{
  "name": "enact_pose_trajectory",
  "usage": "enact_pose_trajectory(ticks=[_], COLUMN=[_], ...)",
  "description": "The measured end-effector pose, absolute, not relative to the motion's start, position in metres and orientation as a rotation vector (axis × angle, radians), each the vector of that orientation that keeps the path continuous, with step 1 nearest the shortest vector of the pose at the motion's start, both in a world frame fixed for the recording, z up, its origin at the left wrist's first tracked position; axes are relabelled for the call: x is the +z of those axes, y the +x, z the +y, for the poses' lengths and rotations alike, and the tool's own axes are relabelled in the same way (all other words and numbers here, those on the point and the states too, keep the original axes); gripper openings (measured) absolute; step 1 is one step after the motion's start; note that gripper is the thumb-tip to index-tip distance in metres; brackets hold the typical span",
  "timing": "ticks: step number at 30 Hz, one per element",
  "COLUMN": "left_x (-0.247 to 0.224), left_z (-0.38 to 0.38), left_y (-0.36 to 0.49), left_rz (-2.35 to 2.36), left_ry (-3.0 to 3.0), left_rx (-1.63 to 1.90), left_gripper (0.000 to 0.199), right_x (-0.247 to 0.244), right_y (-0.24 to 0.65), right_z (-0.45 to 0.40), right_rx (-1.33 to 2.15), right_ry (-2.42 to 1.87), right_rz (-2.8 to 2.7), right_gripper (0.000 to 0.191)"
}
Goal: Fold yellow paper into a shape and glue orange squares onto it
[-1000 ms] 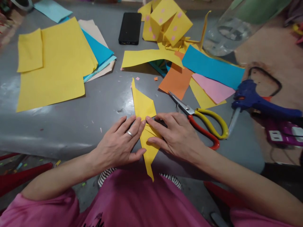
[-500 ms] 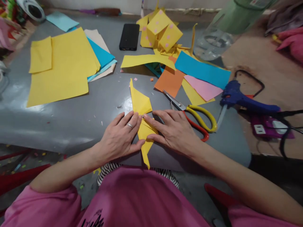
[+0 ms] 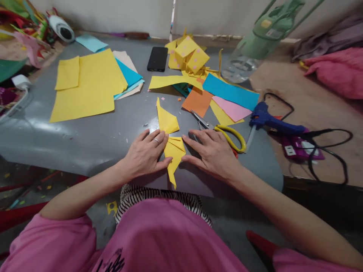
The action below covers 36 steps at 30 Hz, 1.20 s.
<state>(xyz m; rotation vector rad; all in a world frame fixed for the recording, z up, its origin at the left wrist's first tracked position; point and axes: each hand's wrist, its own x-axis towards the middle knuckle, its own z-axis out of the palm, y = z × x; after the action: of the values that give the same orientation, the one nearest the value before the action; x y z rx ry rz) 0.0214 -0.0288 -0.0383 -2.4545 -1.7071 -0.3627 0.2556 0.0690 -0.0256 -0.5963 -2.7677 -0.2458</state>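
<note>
A folded yellow paper piece lies on the grey table, with pointed strips at its top and bottom ends. My left hand rests flat on its left edge, fingers extended and thumb apart, a ring on one finger. My right hand lies spread at the paper's right side, its fingertips close to the edge. Just beyond the right hand are scissors with yellow and red handles, partly covered by that hand.
Large yellow sheets lie at the left. A black phone, a yellow paper model and a bottle stand or lie farther back. Coloured scraps and a blue glue gun are at the right.
My right hand has shifted off the folded paper to its right, uncovering more of it. My left hand stays on the paper. The camera view has tilted up somewhat.
</note>
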Motion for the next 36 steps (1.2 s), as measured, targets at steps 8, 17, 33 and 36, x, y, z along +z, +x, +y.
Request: enact_pose_trajectory(ticks=[8, 17, 33, 36], left_x=[-0.037, -0.041, -0.043, -0.04], left_z=[-0.022, -0.043, -0.039, -0.038], left_y=[0.007, 0.005, 0.009, 0.011], left_rz=[-1.767, -1.425, -1.391, -1.469], left_ry=[-2.526, -2.572, -2.541, -2.553], left_rx=[-0.594, -0.84, -0.869, -0.923], left_gripper=[0.044, 0.025, 0.016, 0.014], right_x=[-0.027, -0.032, -0.023, -0.023], right_y=[0.256, 0.234, 0.241, 0.244], right_z=[0.04, 0.041, 0.049, 0.054], right_rx=[0.057, -0.106, -0.076, -0.029], right_ry=[-0.239, -0.125, -0.41, -0.522], right_rz=[-2.74, -2.657, -2.624, -2.638], right_gripper=[0.038, 0.031, 0.02, 0.016])
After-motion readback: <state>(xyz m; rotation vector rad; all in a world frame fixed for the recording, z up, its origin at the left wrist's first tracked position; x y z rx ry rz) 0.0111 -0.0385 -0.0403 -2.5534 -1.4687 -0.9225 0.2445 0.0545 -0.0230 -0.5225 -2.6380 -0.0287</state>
